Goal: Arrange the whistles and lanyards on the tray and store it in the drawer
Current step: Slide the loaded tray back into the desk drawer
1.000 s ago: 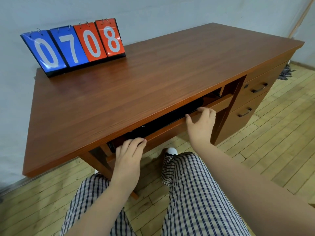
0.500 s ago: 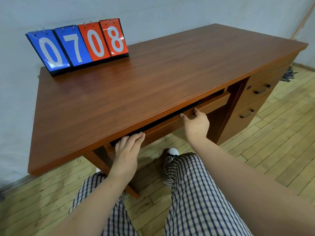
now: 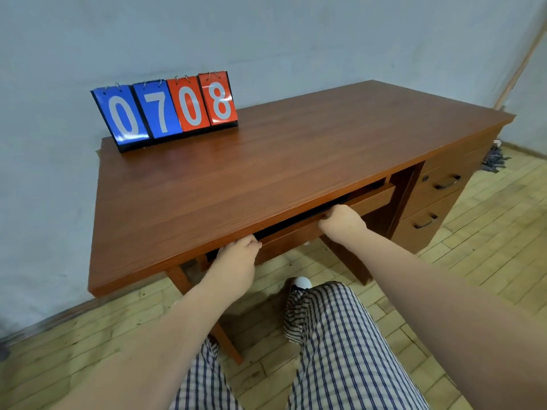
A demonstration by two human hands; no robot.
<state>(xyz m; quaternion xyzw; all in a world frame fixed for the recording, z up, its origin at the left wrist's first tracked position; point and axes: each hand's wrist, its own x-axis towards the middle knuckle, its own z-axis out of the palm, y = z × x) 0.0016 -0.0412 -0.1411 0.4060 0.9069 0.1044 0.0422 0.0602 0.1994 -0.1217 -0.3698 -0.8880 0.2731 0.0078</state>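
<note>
L hand (image 3: 236, 258), R hand (image 3: 342, 221): fingers curled on drawer (image 3: 373, 199) front (tray (image 3: 296, 221) a dark sliver); we'd push evenly, minding counter (image 3: 266, 173) lip.

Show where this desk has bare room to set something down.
Bare: the desktop from the scoreboard at its back left corner across to the right end and front edge. Tight: the dark slit above the drawer, where the left hand and right hand rest.

One reddish-brown wooden tabletop (image 3: 296, 173); one flip scoreboard (image 3: 165, 110), upper left, with two blue and two red number cards; one shallow wooden centre drawer (image 3: 373, 199); two handled side drawers (image 3: 444, 184), right; two bare hands: left hand (image 3: 236, 257), right hand (image 3: 342, 221).
</note>
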